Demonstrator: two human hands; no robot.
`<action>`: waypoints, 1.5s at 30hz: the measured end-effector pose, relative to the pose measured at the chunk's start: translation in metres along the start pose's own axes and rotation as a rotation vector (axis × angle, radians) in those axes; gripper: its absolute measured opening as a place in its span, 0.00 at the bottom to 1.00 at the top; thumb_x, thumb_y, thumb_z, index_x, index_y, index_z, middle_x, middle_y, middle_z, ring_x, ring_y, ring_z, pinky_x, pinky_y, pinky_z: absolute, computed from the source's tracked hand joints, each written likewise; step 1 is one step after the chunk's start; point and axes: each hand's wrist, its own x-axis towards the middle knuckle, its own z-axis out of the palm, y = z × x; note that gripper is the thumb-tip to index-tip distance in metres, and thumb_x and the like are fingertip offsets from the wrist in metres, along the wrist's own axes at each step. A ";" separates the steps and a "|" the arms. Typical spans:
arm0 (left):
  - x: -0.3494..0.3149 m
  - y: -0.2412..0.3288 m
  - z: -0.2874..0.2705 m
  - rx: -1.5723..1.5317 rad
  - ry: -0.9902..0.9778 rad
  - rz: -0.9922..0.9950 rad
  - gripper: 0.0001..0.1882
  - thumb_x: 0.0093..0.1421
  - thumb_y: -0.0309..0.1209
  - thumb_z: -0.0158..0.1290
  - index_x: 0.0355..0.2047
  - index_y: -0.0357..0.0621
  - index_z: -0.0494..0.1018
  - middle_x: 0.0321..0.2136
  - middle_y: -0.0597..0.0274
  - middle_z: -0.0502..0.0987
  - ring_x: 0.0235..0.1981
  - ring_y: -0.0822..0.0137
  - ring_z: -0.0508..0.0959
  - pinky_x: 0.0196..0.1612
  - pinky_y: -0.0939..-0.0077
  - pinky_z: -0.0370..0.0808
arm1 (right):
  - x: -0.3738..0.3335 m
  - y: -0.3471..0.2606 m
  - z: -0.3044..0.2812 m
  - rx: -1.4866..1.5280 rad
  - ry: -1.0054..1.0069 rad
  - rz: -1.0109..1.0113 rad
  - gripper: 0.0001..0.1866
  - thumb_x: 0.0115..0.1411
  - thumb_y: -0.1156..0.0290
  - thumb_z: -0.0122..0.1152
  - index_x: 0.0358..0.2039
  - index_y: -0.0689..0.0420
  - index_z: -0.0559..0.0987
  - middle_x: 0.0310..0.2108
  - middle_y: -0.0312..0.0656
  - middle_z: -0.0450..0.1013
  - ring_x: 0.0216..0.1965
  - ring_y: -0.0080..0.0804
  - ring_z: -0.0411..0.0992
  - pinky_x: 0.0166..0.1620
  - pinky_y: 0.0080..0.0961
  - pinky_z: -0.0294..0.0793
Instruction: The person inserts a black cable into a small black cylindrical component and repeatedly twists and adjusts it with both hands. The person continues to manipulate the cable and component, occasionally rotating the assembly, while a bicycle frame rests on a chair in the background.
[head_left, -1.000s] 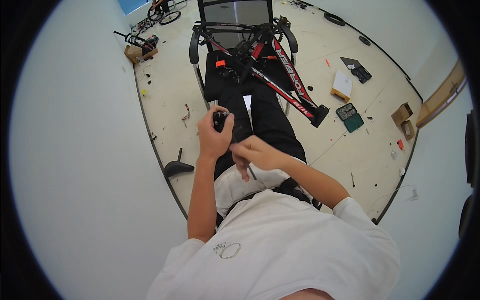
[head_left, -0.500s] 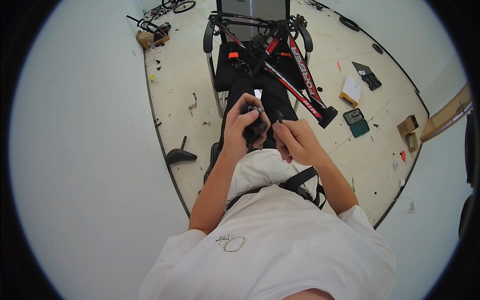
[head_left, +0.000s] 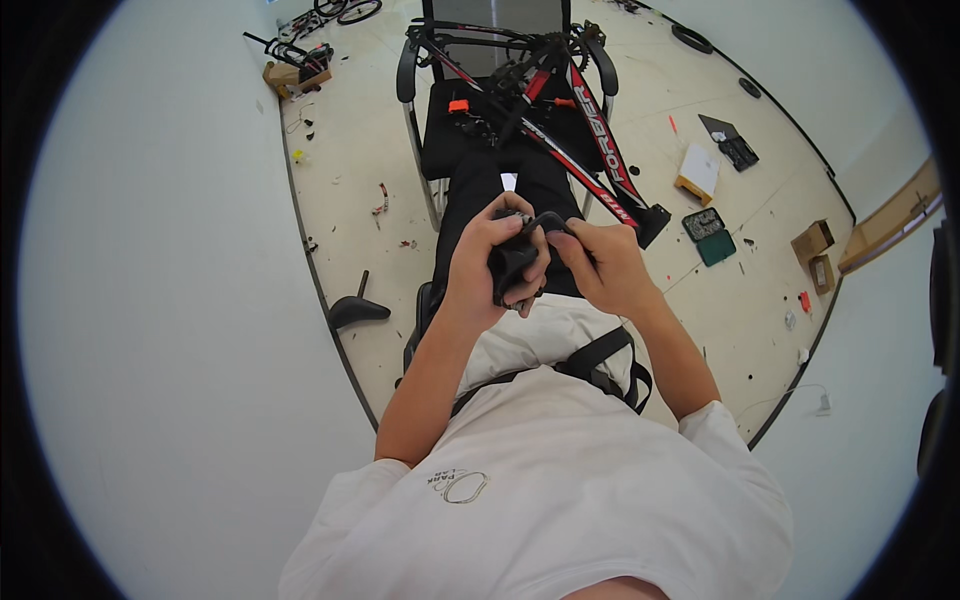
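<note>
Above my lap, my left hand [head_left: 480, 250] is closed round a black bicycle stem [head_left: 511, 262], its hollow round opening turned up toward me. Bolts show at its far end, beside my left thumb. From the right, my right hand [head_left: 606, 262] pinches a black L-shaped hex key [head_left: 549, 220]. The key's bend shows above my right fingertips, and its other end reaches the far end of the stem. Exactly where the tip sits is hidden by my left fingers.
A red and black bicycle frame [head_left: 590, 175] lies across a black office chair [head_left: 450, 145] ahead. On the floor are a saddle [head_left: 358, 312] at left, a green case of small parts [head_left: 715, 247], a black tool case [head_left: 738, 150] and cardboard boxes [head_left: 812, 240] at right.
My right hand has moved up and left to the stem, bringing the hex key against its far end. The left hand keeps its hold, with the stem slightly turned.
</note>
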 end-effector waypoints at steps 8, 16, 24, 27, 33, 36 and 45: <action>0.002 -0.002 0.004 -0.182 -0.061 -0.095 0.12 0.64 0.40 0.41 0.33 0.45 0.64 0.14 0.61 0.65 0.04 0.76 0.57 0.06 0.78 0.63 | 0.002 0.003 -0.007 -0.163 0.069 -0.069 0.09 0.60 0.73 0.60 0.24 0.61 0.73 0.12 0.43 0.64 0.11 0.37 0.63 0.16 0.30 0.57; 0.002 -0.003 0.007 -0.209 0.068 -0.161 0.14 0.68 0.41 0.39 0.33 0.45 0.66 0.14 0.68 0.62 0.05 0.79 0.55 0.05 0.81 0.60 | 0.007 0.018 -0.006 -0.487 0.134 -0.345 0.14 0.56 0.69 0.65 0.21 0.56 0.70 0.12 0.35 0.62 0.11 0.31 0.63 0.16 0.28 0.58; 0.002 0.003 -0.003 -0.323 0.079 -0.242 0.13 0.66 0.40 0.42 0.29 0.45 0.66 0.13 0.69 0.62 0.06 0.79 0.57 0.06 0.81 0.60 | 0.016 0.017 -0.013 -0.451 -0.164 -0.232 0.18 0.60 0.62 0.62 0.20 0.56 0.67 0.12 0.39 0.65 0.13 0.40 0.66 0.17 0.33 0.60; 0.002 0.006 -0.004 -0.260 0.065 -0.260 0.13 0.66 0.40 0.42 0.29 0.45 0.66 0.13 0.69 0.62 0.05 0.79 0.56 0.05 0.81 0.58 | 0.018 0.018 -0.020 -0.462 -0.247 -0.200 0.18 0.61 0.61 0.60 0.21 0.56 0.68 0.13 0.40 0.66 0.14 0.41 0.67 0.17 0.34 0.61; 0.005 0.000 -0.012 -0.598 -0.107 -0.387 0.14 0.67 0.39 0.41 0.29 0.45 0.68 0.13 0.69 0.61 0.05 0.80 0.55 0.05 0.81 0.57 | 0.024 0.022 -0.030 -0.476 -0.304 -0.378 0.18 0.62 0.61 0.60 0.21 0.55 0.67 0.12 0.38 0.64 0.13 0.37 0.67 0.18 0.31 0.60; 0.005 -0.001 -0.013 -0.583 -0.143 -0.428 0.15 0.67 0.39 0.40 0.29 0.45 0.68 0.13 0.70 0.60 0.05 0.80 0.56 0.05 0.81 0.57 | 0.027 0.028 -0.038 -0.480 -0.357 -0.423 0.18 0.62 0.61 0.60 0.21 0.55 0.67 0.12 0.38 0.64 0.13 0.36 0.66 0.18 0.31 0.60; 0.007 -0.011 -0.016 -0.700 -0.260 -0.458 0.15 0.69 0.39 0.35 0.30 0.45 0.63 0.13 0.70 0.60 0.04 0.80 0.56 0.04 0.82 0.58 | 0.023 0.024 -0.044 -0.476 -0.355 -0.364 0.12 0.57 0.67 0.65 0.24 0.56 0.72 0.12 0.38 0.64 0.13 0.36 0.65 0.19 0.31 0.61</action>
